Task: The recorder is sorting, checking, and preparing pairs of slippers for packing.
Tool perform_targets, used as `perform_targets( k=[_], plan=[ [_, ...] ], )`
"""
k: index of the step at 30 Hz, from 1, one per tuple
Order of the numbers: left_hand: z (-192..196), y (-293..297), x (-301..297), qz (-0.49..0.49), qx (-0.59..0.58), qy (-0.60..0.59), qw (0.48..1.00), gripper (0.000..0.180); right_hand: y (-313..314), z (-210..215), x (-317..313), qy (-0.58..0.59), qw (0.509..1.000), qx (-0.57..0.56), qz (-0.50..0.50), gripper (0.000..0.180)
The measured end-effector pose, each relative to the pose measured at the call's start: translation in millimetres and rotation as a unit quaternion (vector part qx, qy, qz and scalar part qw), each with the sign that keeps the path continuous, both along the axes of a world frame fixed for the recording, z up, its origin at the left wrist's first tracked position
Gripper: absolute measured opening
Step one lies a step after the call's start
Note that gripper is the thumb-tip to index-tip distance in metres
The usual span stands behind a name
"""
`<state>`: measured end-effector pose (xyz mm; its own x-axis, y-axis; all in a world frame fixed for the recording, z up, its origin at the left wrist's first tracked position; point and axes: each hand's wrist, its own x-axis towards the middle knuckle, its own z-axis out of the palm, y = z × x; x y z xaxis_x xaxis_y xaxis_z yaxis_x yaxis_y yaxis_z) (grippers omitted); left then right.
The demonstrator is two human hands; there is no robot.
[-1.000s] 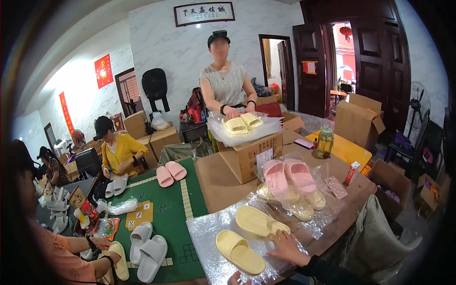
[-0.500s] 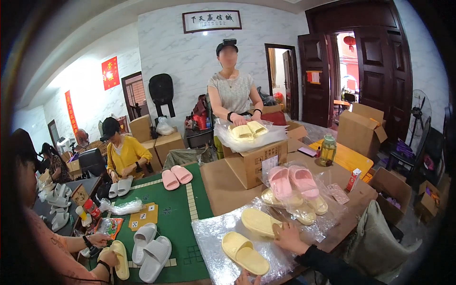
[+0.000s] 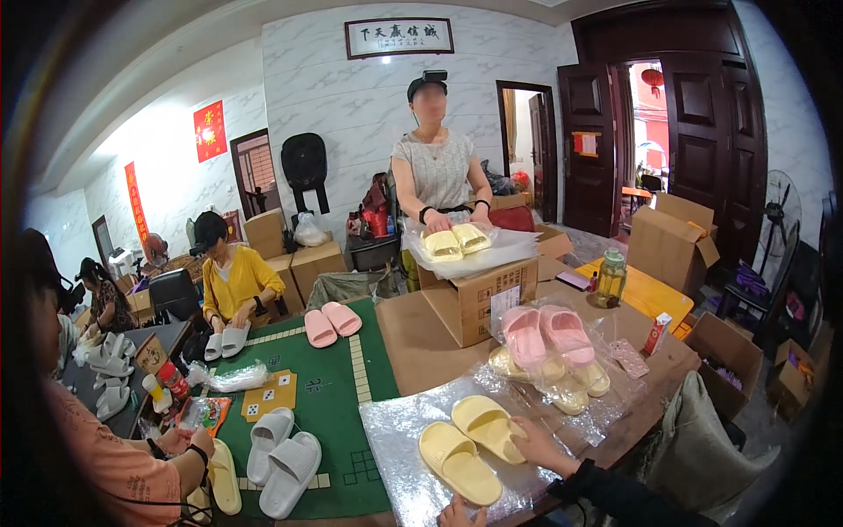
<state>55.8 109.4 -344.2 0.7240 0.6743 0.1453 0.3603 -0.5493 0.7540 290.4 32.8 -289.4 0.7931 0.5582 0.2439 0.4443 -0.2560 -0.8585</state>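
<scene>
A pair of pale yellow slippers lies side by side on a clear plastic sheet (image 3: 391, 439) in front of me. My right hand (image 3: 540, 446) grips the heel of the right yellow slipper (image 3: 487, 429), fingers over its edge. At the lower edge of the view, my left hand (image 3: 461, 514) is only partly visible, its fingertips at the heel of the left yellow slipper (image 3: 458, 465). Beyond them, pink slippers (image 3: 544, 338) lie on more yellow slippers (image 3: 569, 397) in clear plastic.
Grey slippers (image 3: 291, 465) and pink slippers (image 3: 334, 325) sit on the green table mat (image 3: 342, 395). Across the table, a co-worker handles yellow slippers (image 3: 455, 241) on a cardboard box (image 3: 492, 299). Another co-worker's hands (image 3: 189, 443) are at the left. A glass jar (image 3: 612, 279) stands behind.
My right hand has turned the right yellow slipper so that it lies nearly parallel to the left one. The co-worker at the left has taken their hand off a yellow slipper.
</scene>
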Motion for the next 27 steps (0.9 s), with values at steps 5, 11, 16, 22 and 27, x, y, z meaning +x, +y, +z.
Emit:
perform_targets(
  k=[5, 11, 16, 22, 27],
  plan=[
    [6.6, -3.9, -4.6, -0.008, -0.001, 0.025, 1.0, 0.068, 8.3, 8.3, -18.3, -0.128, 0.977, -0.166, 0.043, 0.031],
    [-20.7, -3.6, -14.8, -0.055, 0.121, -0.052, 0.99, 0.064, 42.2, -2.6, -17.1, -0.134, 0.952, -0.16, 0.224, 0.033],
    [-17.6, -4.7, -19.1, -0.092, 0.179, -0.086, 0.976, 0.063, 69.5, 18.1, -22.2, -0.13, 0.92, -0.263, 0.258, 0.042],
    [2.1, -3.3, -23.2, -0.139, 0.117, -0.018, 0.983, 0.049, 79.7, 14.0, -16.0, -0.08, 0.89, -0.378, 0.242, 0.046],
    [1.5, -12.9, -29.5, -0.145, 0.173, -0.023, 0.974, 0.049, 66.7, 8.2, -11.7, -0.108, 0.897, -0.357, 0.237, 0.043]
  ],
)
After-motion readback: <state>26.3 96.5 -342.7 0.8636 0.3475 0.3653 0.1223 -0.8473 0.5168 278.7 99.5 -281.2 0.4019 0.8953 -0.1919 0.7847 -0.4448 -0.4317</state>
